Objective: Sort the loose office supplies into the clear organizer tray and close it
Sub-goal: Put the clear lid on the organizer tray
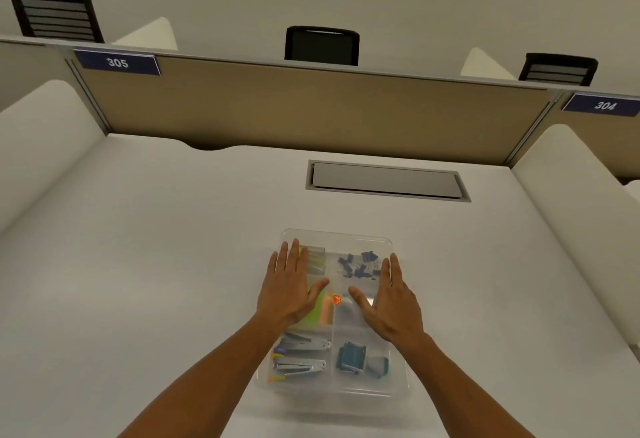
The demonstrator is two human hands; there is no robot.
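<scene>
Both the left hand (pixel 290 290) and right hand (pixel 390 295) lay flat, gripping nothing, on the clear plastic organizer tray (pixel 398 387); uneven pressure beneath the palms risked its lid latching crooked.

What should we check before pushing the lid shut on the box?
1. Left hand flat on the lid: ok.
2. Right hand flat on it: ok.
3. Binder clips inside their compartment: ok.
4. Staplers lying low inside: ok.
5. No loose supplies on the desk: ok.
6. Lid clicked down all round: cannot tell.
</scene>
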